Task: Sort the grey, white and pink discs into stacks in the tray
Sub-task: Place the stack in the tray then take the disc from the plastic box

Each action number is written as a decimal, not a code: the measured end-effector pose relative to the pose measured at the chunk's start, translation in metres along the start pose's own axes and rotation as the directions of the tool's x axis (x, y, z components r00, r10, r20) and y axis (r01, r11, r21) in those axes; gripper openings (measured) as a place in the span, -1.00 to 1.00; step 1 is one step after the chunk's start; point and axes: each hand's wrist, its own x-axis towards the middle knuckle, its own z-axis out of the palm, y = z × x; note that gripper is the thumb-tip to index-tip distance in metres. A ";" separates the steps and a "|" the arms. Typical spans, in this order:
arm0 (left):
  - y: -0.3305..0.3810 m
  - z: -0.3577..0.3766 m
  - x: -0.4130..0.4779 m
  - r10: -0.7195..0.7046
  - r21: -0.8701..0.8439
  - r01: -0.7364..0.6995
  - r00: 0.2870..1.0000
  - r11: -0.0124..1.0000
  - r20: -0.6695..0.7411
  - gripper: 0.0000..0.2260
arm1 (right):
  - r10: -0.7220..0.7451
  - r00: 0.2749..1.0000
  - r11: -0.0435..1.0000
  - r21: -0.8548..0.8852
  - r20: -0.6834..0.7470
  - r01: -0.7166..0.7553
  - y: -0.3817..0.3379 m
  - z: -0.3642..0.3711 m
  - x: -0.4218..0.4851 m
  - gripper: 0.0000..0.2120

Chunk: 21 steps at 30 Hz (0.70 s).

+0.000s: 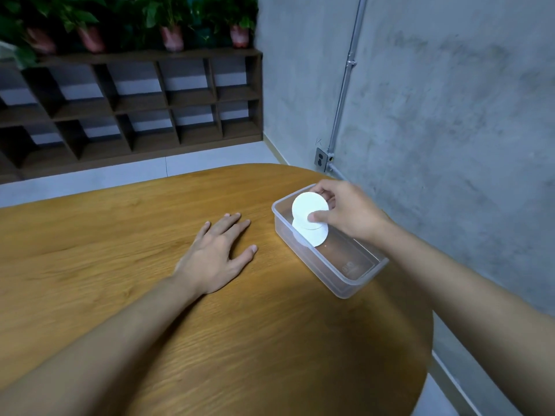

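Fingers [319, 217] of your right hand [350, 211] pinch a white disc [307, 204] by its edge, thumb on its near face, holding it tilted over the far end of the clear tray [354, 284], just above a second white disc [315, 237] that lies inside the tray. Your left hand [214, 255] rests palm down on the wooden tabletop [120, 235] to the left of the tray, near it but not touching, its fingers straight and spread, holding nothing. Beyond the tabletop stands a dark shelf [135, 106] with potted plants [171, 28] on top, and a grey wall [450, 100] runs along your right.
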 end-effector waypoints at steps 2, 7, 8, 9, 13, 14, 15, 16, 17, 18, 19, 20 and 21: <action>0.002 0.000 -0.001 -0.001 -0.002 0.001 1.000 1.000 -0.002 -0.42 | -0.014 0.998 1.000 0.008 -0.064 0.015 -0.003 -0.005 -0.006 -0.65; 0.008 -0.008 -0.006 -0.007 0.024 0.006 0.999 1.000 0.032 -0.47 | -0.030 0.983 0.998 0.050 -0.181 0.040 -0.024 -0.025 -0.026 -0.67; 0.011 -0.010 -0.008 -0.015 -0.014 0.015 1.000 1.000 0.024 -0.50 | -0.041 0.980 0.998 0.043 -0.194 0.050 -0.030 -0.029 -0.030 -0.66; 0.015 -0.014 -0.011 -0.024 -0.070 0.025 1.000 0.997 0.011 -0.53 | -0.050 0.978 0.998 0.037 -0.203 0.059 -0.037 -0.033 -0.035 -0.66; 0.034 -0.041 -0.031 -0.059 -0.315 0.016 0.990 0.949 -0.128 -0.69 | -0.097 0.978 0.994 0.037 -0.184 0.105 -0.072 -0.035 -0.059 -0.67; 0.038 -0.051 -0.038 -0.069 -0.398 0.004 0.987 0.917 -0.148 -0.72 | -0.112 0.978 0.992 0.038 -0.174 0.120 -0.083 -0.032 -0.064 -0.67; 0.042 -0.062 -0.044 -0.080 -0.500 -0.002 0.987 0.866 -0.142 -0.75 | -0.125 0.978 0.990 0.041 -0.164 0.134 -0.094 -0.028 -0.069 -0.67; 0.044 -0.073 -0.051 -0.082 -0.600 -0.007 0.989 0.800 -0.120 -0.77 | -0.138 0.978 0.988 0.047 -0.154 0.147 -0.106 -0.023 -0.074 -0.66; 0.044 -0.084 -0.059 -0.072 -0.677 -0.012 0.993 0.736 -0.095 -0.77 | -0.146 0.979 0.986 0.059 -0.141 0.156 -0.118 -0.017 -0.078 -0.65; 0.044 -0.094 -0.066 -0.052 -0.728 -0.024 0.995 0.685 -0.081 -0.77 | -0.159 0.979 0.982 0.080 -0.124 0.170 -0.129 -0.010 -0.082 -0.65; 0.042 -0.102 -0.075 -0.030 -0.752 -0.039 0.996 0.658 -0.078 -0.79 | -0.171 0.980 0.978 0.100 -0.103 0.181 -0.140 -0.002 -0.084 -0.65; 0.039 -0.111 -0.085 -0.013 -0.763 -0.057 0.996 0.644 -0.085 -0.83 | -0.183 0.980 0.975 0.116 -0.080 0.191 -0.150 0.006 -0.087 -0.65; 0.034 -0.118 -0.095 -0.010 -0.761 -0.065 0.996 0.646 -0.093 -0.86 | -0.192 0.980 0.972 0.126 -0.059 0.198 -0.160 0.015 -0.090 -0.64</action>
